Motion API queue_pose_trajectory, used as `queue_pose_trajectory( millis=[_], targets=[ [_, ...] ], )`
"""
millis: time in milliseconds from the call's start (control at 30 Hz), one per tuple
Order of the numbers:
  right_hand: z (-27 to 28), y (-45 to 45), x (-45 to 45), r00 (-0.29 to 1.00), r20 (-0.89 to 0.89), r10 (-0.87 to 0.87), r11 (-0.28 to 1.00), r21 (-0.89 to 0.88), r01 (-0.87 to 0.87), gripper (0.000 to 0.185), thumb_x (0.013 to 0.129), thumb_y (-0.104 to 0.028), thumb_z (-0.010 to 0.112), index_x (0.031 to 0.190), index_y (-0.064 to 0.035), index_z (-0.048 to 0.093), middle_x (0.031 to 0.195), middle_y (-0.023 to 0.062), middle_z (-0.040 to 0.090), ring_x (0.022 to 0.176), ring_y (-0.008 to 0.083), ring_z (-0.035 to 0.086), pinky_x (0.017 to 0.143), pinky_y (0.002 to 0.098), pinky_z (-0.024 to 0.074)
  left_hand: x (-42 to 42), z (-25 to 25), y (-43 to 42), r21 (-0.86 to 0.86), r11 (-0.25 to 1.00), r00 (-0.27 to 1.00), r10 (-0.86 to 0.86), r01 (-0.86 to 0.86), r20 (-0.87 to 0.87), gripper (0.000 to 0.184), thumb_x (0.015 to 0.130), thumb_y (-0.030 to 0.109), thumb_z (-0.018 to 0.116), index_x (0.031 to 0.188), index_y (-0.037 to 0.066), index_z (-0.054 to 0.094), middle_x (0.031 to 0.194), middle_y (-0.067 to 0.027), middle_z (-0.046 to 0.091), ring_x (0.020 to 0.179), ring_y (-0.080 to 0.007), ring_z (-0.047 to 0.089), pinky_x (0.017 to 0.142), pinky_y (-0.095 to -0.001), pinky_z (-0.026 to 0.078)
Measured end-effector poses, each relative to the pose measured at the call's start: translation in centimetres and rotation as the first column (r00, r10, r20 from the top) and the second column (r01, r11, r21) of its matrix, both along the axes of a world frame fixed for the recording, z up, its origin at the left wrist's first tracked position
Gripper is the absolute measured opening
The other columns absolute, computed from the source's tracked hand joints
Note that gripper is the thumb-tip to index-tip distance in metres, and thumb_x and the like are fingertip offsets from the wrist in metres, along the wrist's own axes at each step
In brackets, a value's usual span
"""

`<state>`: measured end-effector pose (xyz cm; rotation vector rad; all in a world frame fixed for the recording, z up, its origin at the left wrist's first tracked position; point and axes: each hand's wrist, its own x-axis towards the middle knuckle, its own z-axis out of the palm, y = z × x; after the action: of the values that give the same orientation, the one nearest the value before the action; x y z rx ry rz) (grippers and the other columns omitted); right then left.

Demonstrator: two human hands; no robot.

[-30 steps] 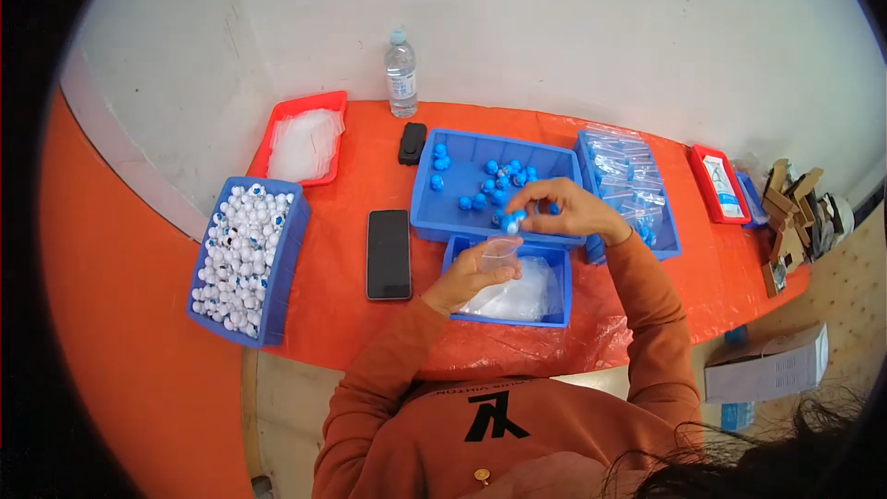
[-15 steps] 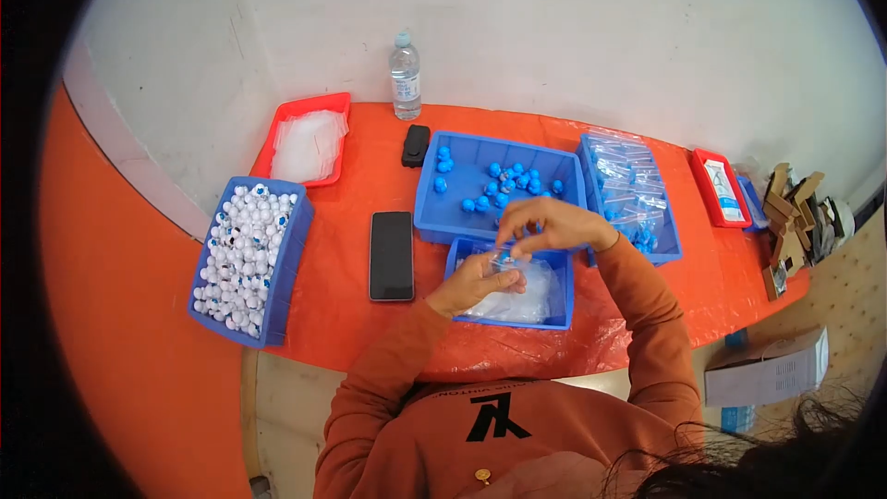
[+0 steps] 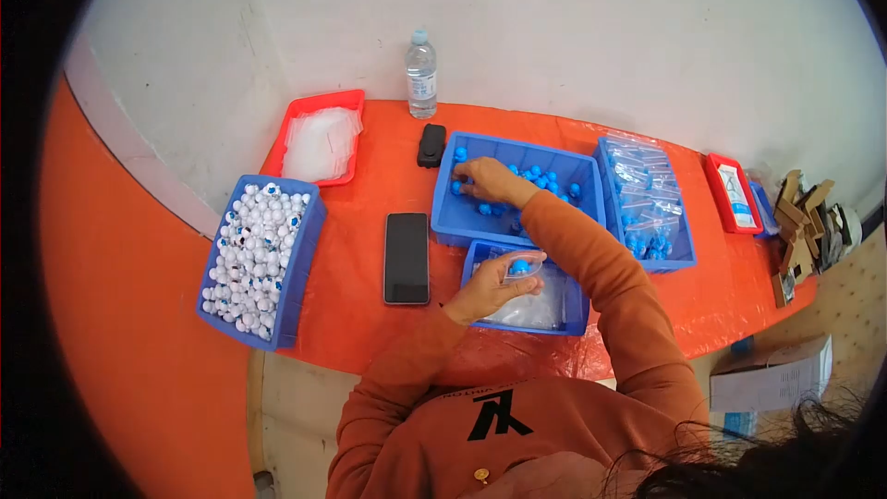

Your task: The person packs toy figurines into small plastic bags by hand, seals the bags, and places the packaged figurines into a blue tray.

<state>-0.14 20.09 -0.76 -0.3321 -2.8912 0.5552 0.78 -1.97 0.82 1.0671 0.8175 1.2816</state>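
My left hand (image 3: 499, 287) holds a small clear plastic bag with a blue ball (image 3: 519, 267) in its mouth, above a blue bin (image 3: 578, 314) of clear bags (image 3: 534, 303). My right hand (image 3: 492, 179) reaches into the larger blue bin (image 3: 443, 213), its fingertips at a blue ball (image 3: 456, 188) near the left side. More blue balls (image 3: 552, 181) lie in that bin, to the right of my right hand. Whether the fingertips grip the ball is too small to tell.
At left stands a blue bin of white balls (image 3: 249, 263); behind it, a red tray (image 3: 353, 163) of clear sheets. A phone (image 3: 407, 259), black device (image 3: 431, 145) and bottle (image 3: 422, 79) stand between. Right are a bin of filled bags (image 3: 647, 194), red tray (image 3: 756, 222) and cardboard (image 3: 793, 226).
My right hand has left the bag and moved up and left into the larger bin. A blue ball now shows in the bag in my left hand. The whole view has shifted slightly.
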Motion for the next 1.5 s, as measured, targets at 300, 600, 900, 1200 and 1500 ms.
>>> queue_pose_trajectory(
  millis=[300, 600, 900, 1200, 1500],
  targets=[
    [0.7, -1.1, 0.5, 0.99, -0.083, -0.117, 0.991, 0.054, 0.121, 0.02, 0.074, -0.015, 0.064, 0.092, -0.0056, 0.064, 0.086, 0.0101, 0.066, 0.074, 0.031, 0.061, 0.068, 0.0399, 0.0492, 0.4, -0.2, 0.1, 0.039, 0.989, 0.982, 0.146, -0.142, -0.122, 0.045, 0.085, 0.009, 0.065, 0.127, 0.003, 0.05, 0.104, -0.0138, 0.063, 0.09, -0.0177, 0.064, 0.079, -0.0241, 0.05],
    [11.3, -8.4, 13.6, 0.935, -0.208, -0.287, 0.591, -0.807, 0.002, 0.016, 0.078, -0.015, 0.072, 0.084, -0.0017, 0.067, 0.068, 0.0006, 0.058, 0.057, 0.0065, 0.044, 0.054, 0.0198, 0.0373, 0.2, -0.9, 0.7, -0.14, 0.944, 0.949, 0.281, -0.3, -0.142, 0.049, 0.084, 0.01, 0.066, 0.129, 0.003, 0.046, 0.107, -0.0146, 0.061, 0.091, -0.018, 0.063, 0.075, -0.0242, 0.05],
    [8.1, -10.5, 14.0, 0.956, -0.131, -0.262, 0.802, -0.58, 0.141, 0.013, 0.078, -0.014, 0.074, 0.084, -0.004, 0.068, 0.064, -0.0008, 0.059, 0.056, 0.0064, 0.046, 0.052, 0.0185, 0.0369, 0.0, -3.6, 1.3, 0.146, 0.921, 0.816, 0.389, -0.362, -0.428, 0.057, 0.08, 0.01, 0.069, 0.13, 0.002, 0.044, 0.112, -0.0154, 0.06, 0.097, -0.0242, 0.061, 0.078, -0.0297, 0.05],
    [8.7, -11.0, 15.0, 0.975, -0.215, -0.054, 0.998, -0.05, 0.044, 0.009, 0.078, -0.014, 0.073, 0.083, -0.009, 0.068, 0.082, 0.0013, 0.061, 0.056, 0.0126, 0.051, 0.053, 0.0235, 0.0407, -0.2, -1.8, 0.8, 0.105, 0.958, 0.89, 0.287, -0.267, -0.354, 0.061, 0.079, 0.009, 0.07, 0.133, 0.001, 0.042, 0.118, -0.0159, 0.058, 0.105, -0.0261, 0.057, 0.086, -0.0328, 0.048],
    [10.2, -9.7, 16.1, 0.966, -0.243, 0.086, 0.936, -0.313, -0.162, 0.007, 0.077, -0.011, 0.071, 0.081, -0.0095, 0.065, 0.099, 0.0027, 0.057, 0.065, 0.0155, 0.051, 0.058, 0.0244, 0.042, -0.6, -1.1, 0.3, 0.101, 0.99, 0.98, 0.114, -0.099, -0.162, 0.069, 0.077, 0.004, 0.069, 0.137, 0.002, 0.035, 0.12, -0.0163, 0.056, 0.107, -0.026, 0.057, 0.089, -0.0348, 0.047]
  ],
)
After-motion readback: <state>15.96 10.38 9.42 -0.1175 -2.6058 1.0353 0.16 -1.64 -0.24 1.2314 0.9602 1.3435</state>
